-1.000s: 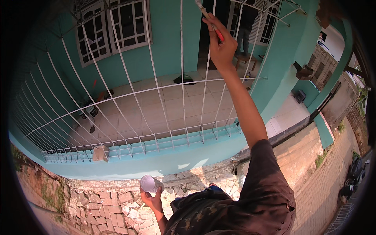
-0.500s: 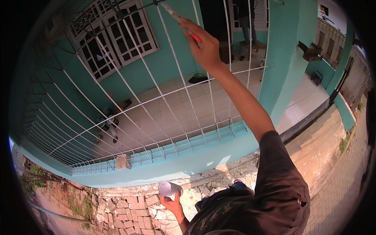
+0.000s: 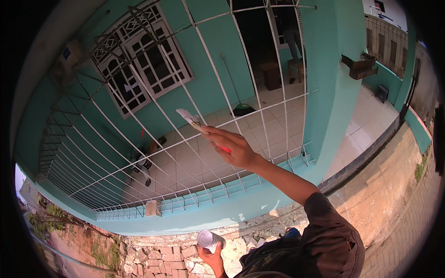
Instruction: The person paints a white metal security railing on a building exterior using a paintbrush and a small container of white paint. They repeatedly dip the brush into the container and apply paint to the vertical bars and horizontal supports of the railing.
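Note:
My right hand (image 3: pixel 235 149) is closed around a paintbrush (image 3: pixel 189 118) with a red handle and white, paint-covered bristles. The bristles point up and left, in front of the white metal grille (image 3: pixel 269 108); whether they touch a bar, I cannot tell. Low down near my body, my left hand (image 3: pixel 212 260) grips a whitish cup (image 3: pixel 207 239) from below and the side. Its mouth faces up, with a pale inside; how much it holds is unclear. Some upper bars look darker than the white ones lower down.
A turquoise low wall (image 3: pixel 241 214) carries the grille, with a small block (image 3: pixel 153 208) on its ledge. A turquoise pillar (image 3: pixel 328 97) with a brown bracket (image 3: pixel 359 68) stands right. Behind the bars are a broom (image 3: pixel 243 109) and a person (image 3: pixel 292 39). Broken paving (image 3: pixel 169 259) lies below.
My right hand has come down with the paintbrush, from the upper bars to near the middle crossbar. My left hand still holds the cup low down. The view has shifted slightly.

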{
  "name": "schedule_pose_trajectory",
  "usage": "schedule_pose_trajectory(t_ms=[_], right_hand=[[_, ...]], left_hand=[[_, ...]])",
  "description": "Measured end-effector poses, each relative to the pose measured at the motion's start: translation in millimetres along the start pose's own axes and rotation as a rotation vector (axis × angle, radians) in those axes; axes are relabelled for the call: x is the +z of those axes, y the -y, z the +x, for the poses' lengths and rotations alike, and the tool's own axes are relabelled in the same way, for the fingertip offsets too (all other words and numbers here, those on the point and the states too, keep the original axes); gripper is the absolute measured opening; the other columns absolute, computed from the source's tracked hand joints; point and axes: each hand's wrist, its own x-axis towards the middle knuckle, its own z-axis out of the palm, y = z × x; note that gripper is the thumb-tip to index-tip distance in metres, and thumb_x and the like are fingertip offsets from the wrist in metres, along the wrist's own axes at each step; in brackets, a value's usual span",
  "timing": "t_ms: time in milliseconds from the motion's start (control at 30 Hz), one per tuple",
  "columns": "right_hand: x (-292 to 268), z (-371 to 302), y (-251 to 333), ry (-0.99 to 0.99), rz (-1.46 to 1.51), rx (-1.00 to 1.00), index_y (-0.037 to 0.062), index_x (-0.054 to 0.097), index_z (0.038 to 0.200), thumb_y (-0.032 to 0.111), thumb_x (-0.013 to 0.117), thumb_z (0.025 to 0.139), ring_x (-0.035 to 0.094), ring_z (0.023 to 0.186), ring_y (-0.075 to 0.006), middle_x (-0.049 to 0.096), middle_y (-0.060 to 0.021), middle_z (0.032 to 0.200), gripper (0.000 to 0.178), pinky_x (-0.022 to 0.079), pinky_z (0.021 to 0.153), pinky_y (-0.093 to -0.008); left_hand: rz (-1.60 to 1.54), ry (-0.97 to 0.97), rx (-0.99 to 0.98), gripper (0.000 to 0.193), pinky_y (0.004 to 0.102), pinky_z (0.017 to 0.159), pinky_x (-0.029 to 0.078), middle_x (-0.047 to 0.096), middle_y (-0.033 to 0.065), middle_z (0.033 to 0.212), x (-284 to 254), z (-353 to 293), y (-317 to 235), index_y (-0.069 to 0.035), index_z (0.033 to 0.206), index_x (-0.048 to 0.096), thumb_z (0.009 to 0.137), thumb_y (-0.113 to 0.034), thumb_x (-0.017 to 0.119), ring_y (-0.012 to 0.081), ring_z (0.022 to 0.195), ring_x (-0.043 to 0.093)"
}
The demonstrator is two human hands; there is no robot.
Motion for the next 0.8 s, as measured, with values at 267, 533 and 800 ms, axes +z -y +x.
schedule_pose_trajectory(t_ms=[267,533,800], right_hand=[[-52,-286,95,0.232,0.062,0.847,0.0025,0.067,0.121,0.003,0.069,0.094,0.074,0.097,-0.0284,0.072,-0.0138,0.120,0.028,0.060,0.081,-0.0364],[-129,-385,115,0.114,-0.083,1.188,0.0001,0.071,0.113,0.008,0.069,0.093,0.075,0.088,-0.0279,0.075,-0.0189,0.098,0.021,0.059,0.077,-0.0357],[-173,-375,62,-0.032,-0.043,1.206,-0.0023,0.070,0.115,0.002,0.065,0.097,0.075,0.088,-0.0203,0.076,-0.0150,0.095,0.019,0.056,0.076,-0.0303]], left_hand=[[0.120,0.007,0.026,0.064,0.0443,0.101,0.050,0.064,0.0150,0.124,17,-18,43,0.000,0.135,0.053,0.080,-0.006,0.084,0.0261,0.116,0.062],[0.078,0.040,0.027,0.066,0.0420,0.102,0.050,0.065,0.0153,0.123,73,-16,21,0.002,0.135,0.052,0.076,0.001,0.082,0.0254,0.115,0.064],[-0.006,0.197,0.002,0.066,0.0399,0.102,0.050,0.065,0.0146,0.122,143,-33,-26,0.005,0.131,0.052,0.073,0.009,0.083,0.0248,0.114,0.064]])
